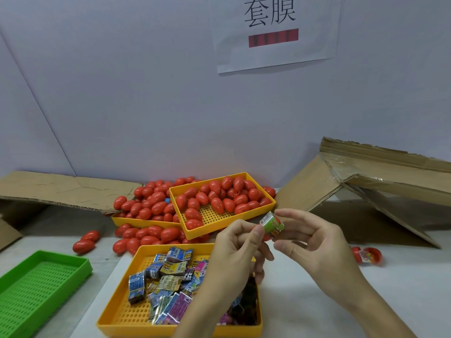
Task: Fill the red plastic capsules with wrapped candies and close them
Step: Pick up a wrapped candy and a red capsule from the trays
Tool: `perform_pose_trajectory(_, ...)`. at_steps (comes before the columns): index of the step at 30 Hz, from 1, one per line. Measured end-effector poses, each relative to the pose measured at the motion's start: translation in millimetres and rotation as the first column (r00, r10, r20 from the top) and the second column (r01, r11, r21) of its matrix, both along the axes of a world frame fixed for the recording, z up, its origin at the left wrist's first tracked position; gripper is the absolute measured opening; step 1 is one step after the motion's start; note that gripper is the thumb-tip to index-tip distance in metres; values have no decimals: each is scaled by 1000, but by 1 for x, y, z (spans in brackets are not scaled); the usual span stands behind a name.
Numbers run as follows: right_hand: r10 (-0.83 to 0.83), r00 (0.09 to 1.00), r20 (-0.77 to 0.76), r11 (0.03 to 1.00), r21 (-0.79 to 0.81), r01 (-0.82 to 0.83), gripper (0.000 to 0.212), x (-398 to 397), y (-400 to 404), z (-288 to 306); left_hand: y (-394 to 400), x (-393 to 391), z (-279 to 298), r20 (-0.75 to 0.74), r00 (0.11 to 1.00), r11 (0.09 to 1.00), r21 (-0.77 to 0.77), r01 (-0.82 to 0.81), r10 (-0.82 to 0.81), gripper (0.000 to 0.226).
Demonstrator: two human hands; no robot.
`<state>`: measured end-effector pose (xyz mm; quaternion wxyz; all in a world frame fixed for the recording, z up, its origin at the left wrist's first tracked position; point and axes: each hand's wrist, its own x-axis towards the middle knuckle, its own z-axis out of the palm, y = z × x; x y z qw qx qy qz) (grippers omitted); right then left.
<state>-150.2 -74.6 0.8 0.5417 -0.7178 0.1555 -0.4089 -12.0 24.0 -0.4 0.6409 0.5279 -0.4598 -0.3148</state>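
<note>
Between both hands, above the near yellow tray (127, 311) of wrapped candies (168, 276), is a green wrapped candy (272, 224). My left hand (234, 254) pinches its left end with thumb and forefinger. My right hand (314, 242) holds its right side, and a bit of red capsule (266, 237) shows just under the candy. A second yellow tray (210, 217) behind holds many closed red capsules (219, 198). More capsules (148, 203) lie heaped to its left. An open red capsule with candy inside (368, 256) lies on the table at the right.
An empty green perforated tray (36, 286) sits at the near left. Flattened cardboard (61, 189) lies at the back left and a folded cardboard box (380, 186) at the right. Two loose capsules (85, 242) lie left of the trays. A paper sign (275, 32) hangs on the wall.
</note>
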Motion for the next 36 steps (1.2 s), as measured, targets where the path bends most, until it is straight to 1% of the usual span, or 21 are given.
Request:
perform_pose_trajectory(4, -31, 999, 36, 999, -7, 31, 47, 1, 2, 1, -1, -1, -1, -123, 992, 999, 7, 34, -33, 40)
perform_pose_trajectory(7, -97, 994, 57, 994, -50, 100, 41, 3, 6, 1, -3, -2, -2, -201, 979, 999, 7, 40, -38, 46)
perform_pose_trajectory(12, -152, 988, 15, 984, -88, 152, 35, 4, 8, 0, -5, -3, -3, -235, 972, 999, 23, 38, -32, 58)
perform_pose_trajectory(15, -156, 987, 26, 984, -83, 158, 33, 4, 8, 0, -5, -4, -3, -259, 965, 999, 26, 38, -30, 61)
perform_pose_trajectory(17, -152, 987, 55, 987, -47, 155, 33, 4, 8, 0, -6, -5, -3, -278, 960, 999, 26, 46, -37, 57)
perform_pose_trajectory(20, -146, 983, 112, 989, 51, 141, 34, 5, 8, 0, -6, -8, -3, -304, 951, 998, 31, 60, -48, 44)
perform_pose_trajectory(23, -128, 983, 130, 983, 149, 108, 49, 8, 7, -2, -6, -12, -1, -340, 938, 995, 40, 90, -71, 33)
perform_pose_trajectory(25, -114, 984, 134, 979, 184, 89, 55, 10, 8, -3, -7, -15, 0, -381, 921, 994, 36, 107, -85, 35)
perform_pose_trajectory(27, -90, 984, 151, 973, 224, 55, 56, 12, 8, -4, -7, -16, 0, -431, 898, 994, 24, 104, -84, 33)
perform_pose_trajectory(29, -84, 982, 171, 964, 262, 36, 57, 13, 7, -6, -8, -18, 0, -451, 890, 997, 9, 82, -69, 35)
perform_pose_trajectory(31, -103, 980, 173, 958, 283, 50, 53, 13, 6, -8, -8, -18, -1, -423, 905, 999, -9, 32, -33, 38)
perform_pose_trajectory(32, -106, 980, 168, 956, 289, 54, 49, 12, 6, -8, -8, -18, -1, -383, 924, 1000, -18, 2, -8, 39)
perform_pose_trajectory(34, -81, 985, 150, 953, 303, 32, 44, 10, 3, -7, -8, -16, 0, -248, 967, 997, -27, -68, 59, 38)
perform_pose_trajectory(36, -42, 993, 107, 953, 303, 7, 46, 7, 0, -6, -7, -14, 0, -71, 989, 990, -33, -135, 132, 36)
